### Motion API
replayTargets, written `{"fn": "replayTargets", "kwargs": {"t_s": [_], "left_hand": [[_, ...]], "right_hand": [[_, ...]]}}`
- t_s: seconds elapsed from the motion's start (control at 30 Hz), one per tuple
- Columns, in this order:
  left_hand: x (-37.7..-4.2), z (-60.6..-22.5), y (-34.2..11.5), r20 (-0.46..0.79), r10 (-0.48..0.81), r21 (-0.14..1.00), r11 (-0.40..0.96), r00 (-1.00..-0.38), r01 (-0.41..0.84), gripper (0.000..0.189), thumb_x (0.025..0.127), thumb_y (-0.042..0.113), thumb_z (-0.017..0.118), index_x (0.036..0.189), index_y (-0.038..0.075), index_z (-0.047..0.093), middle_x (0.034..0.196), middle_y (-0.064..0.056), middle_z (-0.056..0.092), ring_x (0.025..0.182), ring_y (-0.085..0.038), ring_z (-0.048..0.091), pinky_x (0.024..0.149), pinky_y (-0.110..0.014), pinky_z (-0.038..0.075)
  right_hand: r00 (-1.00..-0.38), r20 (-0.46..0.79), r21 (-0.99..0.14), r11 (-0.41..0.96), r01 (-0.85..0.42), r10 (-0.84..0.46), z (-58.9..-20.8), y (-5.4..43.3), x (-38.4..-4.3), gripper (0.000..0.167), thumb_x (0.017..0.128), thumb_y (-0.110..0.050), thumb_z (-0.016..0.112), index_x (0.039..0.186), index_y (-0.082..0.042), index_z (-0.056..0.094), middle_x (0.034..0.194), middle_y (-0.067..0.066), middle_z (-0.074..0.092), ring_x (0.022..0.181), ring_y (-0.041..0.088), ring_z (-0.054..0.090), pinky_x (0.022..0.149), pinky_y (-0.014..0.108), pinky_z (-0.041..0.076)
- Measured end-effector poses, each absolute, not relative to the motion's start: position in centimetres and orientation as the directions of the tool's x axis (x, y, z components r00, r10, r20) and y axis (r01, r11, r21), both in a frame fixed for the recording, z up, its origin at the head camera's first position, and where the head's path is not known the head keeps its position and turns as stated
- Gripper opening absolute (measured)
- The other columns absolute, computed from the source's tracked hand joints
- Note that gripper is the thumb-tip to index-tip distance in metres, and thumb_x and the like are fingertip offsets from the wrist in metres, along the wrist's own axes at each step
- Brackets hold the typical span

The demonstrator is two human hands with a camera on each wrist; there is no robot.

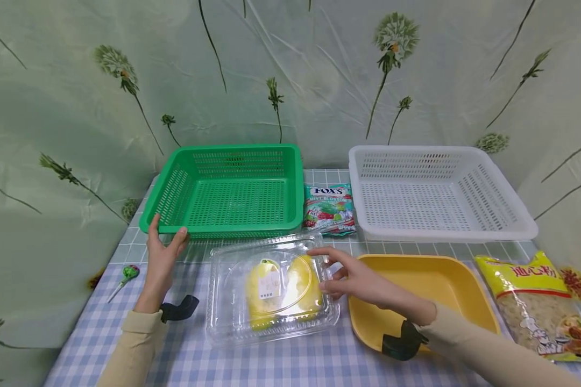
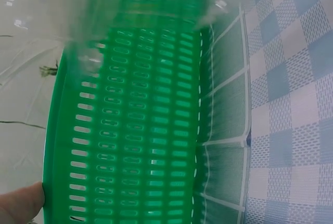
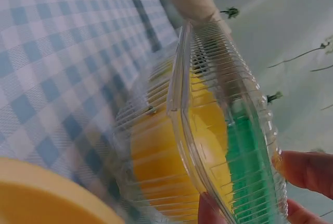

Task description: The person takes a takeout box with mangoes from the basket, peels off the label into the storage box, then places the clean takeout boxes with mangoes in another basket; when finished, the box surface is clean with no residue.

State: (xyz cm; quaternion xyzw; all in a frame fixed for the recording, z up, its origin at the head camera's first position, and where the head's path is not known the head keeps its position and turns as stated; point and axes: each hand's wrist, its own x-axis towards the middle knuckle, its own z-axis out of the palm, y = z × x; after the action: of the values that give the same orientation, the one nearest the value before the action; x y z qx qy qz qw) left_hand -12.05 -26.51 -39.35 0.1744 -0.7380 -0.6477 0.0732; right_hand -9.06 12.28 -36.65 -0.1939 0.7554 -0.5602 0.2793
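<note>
A clear plastic clamshell box [image 1: 232,301] with two yellow mango-like pieces [image 1: 302,282] inside shows in front of the green basket [image 1: 244,231]; one piece bears a white label. My right hand [image 1: 353,277] pinches the box by its right side, thumb and fingertips on the ridged wall [image 3: 250,156] in the right wrist view. My left hand [image 1: 162,258] has its thumb and forefinger spread at the basket's front left corner. In the left wrist view a fingertip [image 2: 23,203] meets the green rim, and part of the clear box blurs across the top.
A white basket [image 1: 445,235] stands at the back right, with a Fox's candy bag [image 1: 329,209] between the baskets. A yellow tray [image 1: 416,263] lies under my right forearm. A macaroni bag [image 1: 537,306] is far right, a green-wrapped lollipop [image 1: 129,272] far left.
</note>
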Motion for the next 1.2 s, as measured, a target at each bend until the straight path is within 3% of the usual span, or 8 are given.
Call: {"fn": "replayTargets", "kwargs": {"t_s": [0.3,0.43,0.57,0.77,1.0,1.2], "left_hand": [[-11.2,-39.2,-27.1,-0.125,-0.249,0.980,0.122,-0.960,-0.159,0.083,0.099,0.034,0.050,0.152,0.034,-0.014,0.153,-0.010,-0.027,0.130,-0.045,0.034,0.110,-0.048,0.024],[-10.6,-39.2,-27.4,-0.101,-0.186,0.970,0.198,-0.977,-0.138,0.081,0.100,0.036,0.048,0.152,0.033,-0.015,0.153,-0.011,-0.027,0.128,-0.048,0.035,0.107,-0.054,0.026],[-9.7,-39.1,-27.5,-0.089,-0.125,0.941,0.313,-0.988,-0.124,0.078,0.101,0.036,0.047,0.153,0.030,-0.011,0.151,-0.020,-0.024,0.126,-0.054,0.034,0.103,-0.058,0.031],[-8.3,-38.4,-26.8,-0.062,0.045,0.871,0.491,-0.997,-0.032,0.071,0.102,0.030,0.048,0.156,0.021,0.003,0.145,-0.036,-0.007,0.119,-0.060,0.038,0.093,-0.061,0.040],[-7.1,-38.3,-25.6,-0.132,0.211,0.851,0.526,-0.968,-0.002,0.059,0.102,0.030,0.049,0.154,0.024,0.022,0.142,-0.028,0.016,0.118,-0.052,0.045,0.089,-0.063,0.041],[-7.1,-39.4,-25.2,-0.137,0.350,0.874,0.483,-0.927,0.053,0.056,0.101,0.022,0.051,0.152,0.022,0.028,0.145,-0.022,0.020,0.119,-0.050,0.044,0.087,-0.059,0.044]], "right_hand": [[-0.758,-0.226,-0.963,0.256,0.080,-0.612,-38.2,11.6,-9.2,0.058,0.090,-0.009,0.067,0.142,-0.012,0.042,0.125,0.027,0.036,0.080,0.026,0.064,0.070,0.043,0.056],[-0.753,-0.237,-0.963,0.252,0.098,-0.614,-38.4,11.4,-9.2,0.058,0.091,-0.007,0.066,0.143,-0.011,0.040,0.125,0.028,0.036,0.080,0.026,0.065,0.071,0.043,0.056],[-0.751,-0.236,-0.958,0.279,0.072,-0.617,-38.3,11.3,-9.4,0.058,0.091,-0.008,0.066,0.143,-0.010,0.039,0.124,0.028,0.037,0.079,0.027,0.064,0.071,0.046,0.056],[-0.754,-0.234,-0.926,0.378,-0.020,-0.613,-38.0,11.2,-9.5,0.057,0.091,-0.013,0.067,0.142,-0.016,0.042,0.125,0.025,0.041,0.079,0.027,0.063,0.071,0.045,0.054],[-0.768,-0.202,-0.895,0.433,-0.107,-0.608,-37.6,11.7,-9.8,0.055,0.092,-0.017,0.066,0.142,-0.014,0.044,0.134,0.027,0.042,0.095,0.032,0.063,0.077,0.044,0.054],[-0.797,-0.091,-0.866,0.443,-0.233,-0.597,-37.0,12.0,-10.4,0.049,0.093,-0.015,0.064,0.137,-0.005,0.048,0.134,0.024,0.046,0.101,0.036,0.060,0.081,0.045,0.052]]}}
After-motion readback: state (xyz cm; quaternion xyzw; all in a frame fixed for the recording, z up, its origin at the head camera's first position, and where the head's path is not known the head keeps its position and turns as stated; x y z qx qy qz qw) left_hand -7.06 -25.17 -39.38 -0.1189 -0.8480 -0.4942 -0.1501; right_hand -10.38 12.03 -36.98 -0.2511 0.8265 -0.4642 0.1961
